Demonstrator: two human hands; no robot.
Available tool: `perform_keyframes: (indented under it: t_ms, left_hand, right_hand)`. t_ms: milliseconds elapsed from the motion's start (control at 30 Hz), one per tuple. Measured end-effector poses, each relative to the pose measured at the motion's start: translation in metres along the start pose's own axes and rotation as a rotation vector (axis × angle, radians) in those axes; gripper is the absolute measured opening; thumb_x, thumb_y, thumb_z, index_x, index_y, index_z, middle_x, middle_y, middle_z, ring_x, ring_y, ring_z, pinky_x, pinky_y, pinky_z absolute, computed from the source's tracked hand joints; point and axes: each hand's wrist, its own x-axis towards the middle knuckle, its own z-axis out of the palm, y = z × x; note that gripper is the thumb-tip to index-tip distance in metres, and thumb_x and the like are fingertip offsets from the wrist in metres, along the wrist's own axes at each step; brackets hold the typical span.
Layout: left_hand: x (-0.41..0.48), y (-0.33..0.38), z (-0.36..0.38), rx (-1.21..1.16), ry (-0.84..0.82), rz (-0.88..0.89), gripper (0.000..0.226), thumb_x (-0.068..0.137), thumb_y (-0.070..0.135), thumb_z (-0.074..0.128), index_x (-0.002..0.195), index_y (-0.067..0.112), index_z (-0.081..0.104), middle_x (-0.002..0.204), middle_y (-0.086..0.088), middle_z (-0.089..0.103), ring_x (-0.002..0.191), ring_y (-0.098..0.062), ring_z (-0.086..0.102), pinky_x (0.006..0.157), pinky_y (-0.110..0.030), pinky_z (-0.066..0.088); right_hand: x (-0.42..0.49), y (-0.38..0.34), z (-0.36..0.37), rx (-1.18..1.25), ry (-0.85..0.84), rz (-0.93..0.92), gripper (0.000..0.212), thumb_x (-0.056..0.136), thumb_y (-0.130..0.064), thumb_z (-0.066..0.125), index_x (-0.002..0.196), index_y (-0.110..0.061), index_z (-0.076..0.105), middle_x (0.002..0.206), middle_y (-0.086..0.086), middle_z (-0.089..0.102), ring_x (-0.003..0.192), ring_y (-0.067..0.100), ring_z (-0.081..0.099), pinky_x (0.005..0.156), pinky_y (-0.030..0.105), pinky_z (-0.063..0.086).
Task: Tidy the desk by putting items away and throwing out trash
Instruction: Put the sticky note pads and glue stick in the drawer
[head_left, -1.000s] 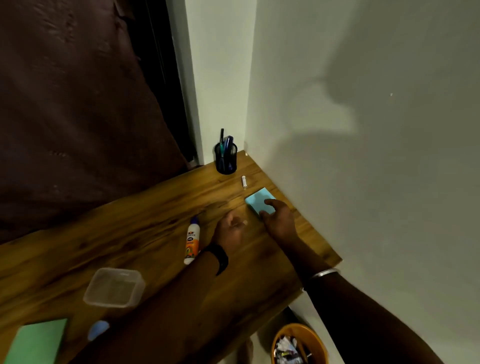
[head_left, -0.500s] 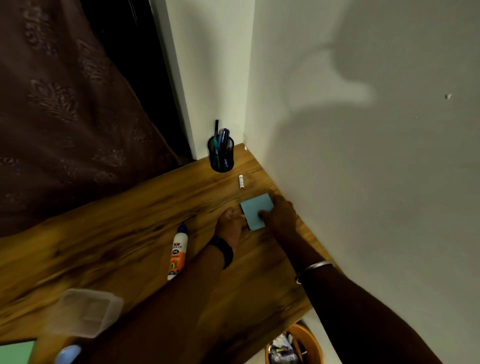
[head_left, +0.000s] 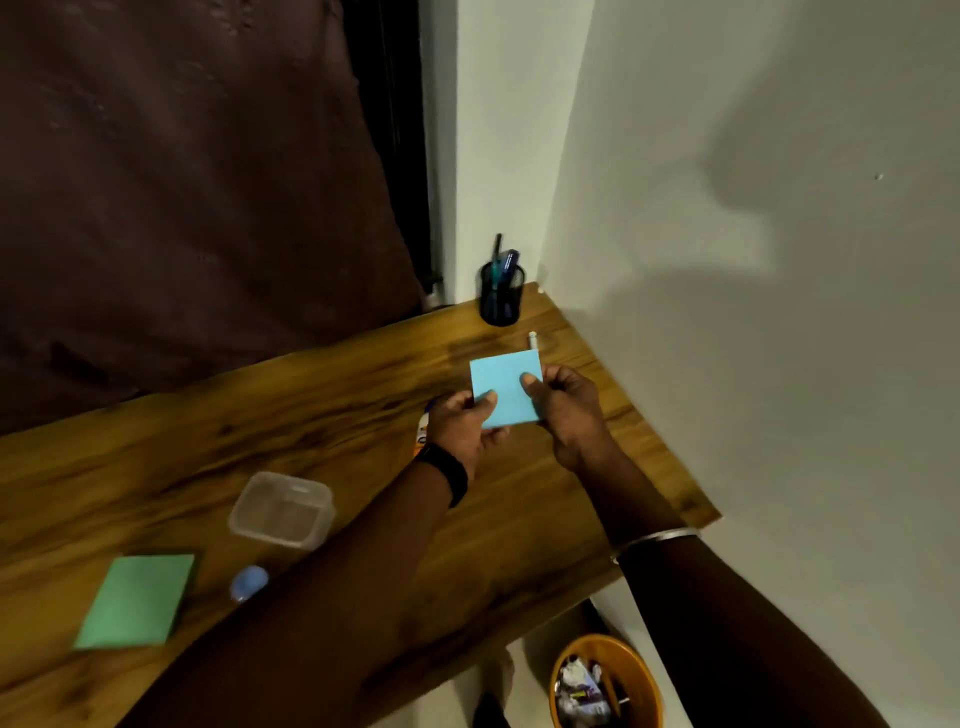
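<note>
A light blue square paper (head_left: 503, 378) is held above the wooden desk (head_left: 322, 415) by both hands. My left hand (head_left: 461, 428) pinches its lower left corner, thumb on top. My right hand (head_left: 563, 402) pinches its right edge, thumb on the face. A glue bottle (head_left: 422, 427) lies just left of my left hand, mostly hidden behind it. An orange bin (head_left: 647, 686) with trash inside stands on the floor below the desk's near right corner.
A black mesh pen holder (head_left: 500, 296) with pens stands at the desk's far corner, a small white stick (head_left: 532, 340) beside it. Nearer lie a clear plastic box (head_left: 283, 509), a blue cap-like object (head_left: 248, 582) and a green paper (head_left: 137, 600). A wall runs along the right.
The blue paper lay flat on the desk under my right fingers; both hands slid it nearer and now pinch it, lifted off the surface.
</note>
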Motion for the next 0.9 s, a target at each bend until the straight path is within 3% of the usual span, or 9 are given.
perform_keyframes:
  t_ms: [133, 300, 433, 567, 667, 767, 833, 900]
  left_hand:
    - [-0.045, 0.019, -0.051, -0.042, 0.04, 0.042, 0.009, 0.096, 0.016, 0.064, 0.105, 0.012, 0.062, 0.106, -0.011, 0.071, 0.088, -0.023, 0.07, 0.06, -0.028, 0.057]
    - [-0.1, 0.037, -0.124, -0.107, 0.091, 0.145, 0.004, 0.097, 0.014, 0.063, 0.1, 0.013, 0.061, 0.102, -0.011, 0.068, 0.085, -0.022, 0.067, 0.056, -0.026, 0.056]
    - [-0.142, 0.049, -0.183, -0.139, 0.192, 0.199, 0.023, 0.095, 0.013, 0.066, 0.116, 0.005, 0.063, 0.108, -0.014, 0.069, 0.088, -0.024, 0.067, 0.057, -0.028, 0.057]
    - [-0.169, 0.056, -0.244, -0.098, 0.312, 0.252, 0.028, 0.094, 0.021, 0.068, 0.117, 0.005, 0.065, 0.111, -0.015, 0.071, 0.093, -0.028, 0.069, 0.062, -0.034, 0.058]
    - [-0.183, 0.057, -0.291, 0.113, 0.5, 0.296, 0.023, 0.095, 0.029, 0.066, 0.101, 0.007, 0.067, 0.093, -0.008, 0.071, 0.08, -0.022, 0.067, 0.056, -0.031, 0.051]
    - [-0.195, 0.055, -0.336, 0.379, 0.647, 0.32, 0.034, 0.093, 0.038, 0.065, 0.093, 0.004, 0.07, 0.09, -0.02, 0.074, 0.071, -0.023, 0.063, 0.062, -0.031, 0.049]
    - [-0.198, 0.051, -0.363, 0.627, 0.727, 0.257, 0.037, 0.091, 0.042, 0.064, 0.087, 0.006, 0.072, 0.093, -0.025, 0.073, 0.081, -0.032, 0.067, 0.072, -0.038, 0.051]
    - [-0.202, 0.05, -0.381, 0.808, 0.763, 0.135, 0.037, 0.094, 0.042, 0.062, 0.095, 0.007, 0.074, 0.098, -0.021, 0.072, 0.092, -0.035, 0.067, 0.078, -0.039, 0.051]
  right_hand:
    - [-0.048, 0.004, 0.041, 0.037, -0.078, 0.019, 0.026, 0.093, -0.012, 0.076, 0.114, 0.003, 0.07, 0.11, 0.02, 0.077, 0.097, 0.032, 0.076, 0.069, 0.032, 0.063]
    - [-0.103, 0.012, 0.109, -0.001, -0.177, -0.014, 0.026, 0.093, -0.015, 0.076, 0.113, 0.002, 0.071, 0.107, 0.022, 0.077, 0.091, 0.033, 0.075, 0.058, 0.03, 0.058]
    - [-0.142, 0.02, 0.165, -0.104, -0.267, -0.025, 0.027, 0.09, -0.024, 0.08, 0.109, -0.007, 0.074, 0.106, 0.02, 0.077, 0.093, 0.035, 0.073, 0.067, 0.038, 0.051]
    - [-0.17, 0.033, 0.215, -0.141, -0.393, -0.009, 0.032, 0.092, -0.017, 0.078, 0.114, 0.003, 0.069, 0.11, 0.023, 0.076, 0.101, 0.034, 0.074, 0.073, 0.041, 0.06]
    - [-0.19, 0.051, 0.25, -0.255, -0.472, 0.074, 0.033, 0.094, -0.015, 0.075, 0.12, 0.002, 0.066, 0.112, 0.02, 0.074, 0.101, 0.033, 0.074, 0.07, 0.038, 0.064]
    - [-0.201, 0.078, 0.281, -0.316, -0.537, 0.188, 0.026, 0.097, -0.008, 0.07, 0.119, 0.003, 0.064, 0.113, 0.021, 0.072, 0.092, 0.033, 0.073, 0.061, 0.036, 0.064]
    - [-0.212, 0.096, 0.299, -0.326, -0.566, 0.288, 0.01, 0.098, -0.001, 0.065, 0.107, -0.001, 0.062, 0.108, 0.022, 0.07, 0.085, 0.032, 0.071, 0.059, 0.037, 0.064]
    - [-0.212, 0.117, 0.32, -0.395, -0.563, 0.342, 0.017, 0.097, -0.001, 0.065, 0.113, -0.004, 0.061, 0.12, 0.024, 0.068, 0.099, 0.037, 0.071, 0.073, 0.047, 0.064]
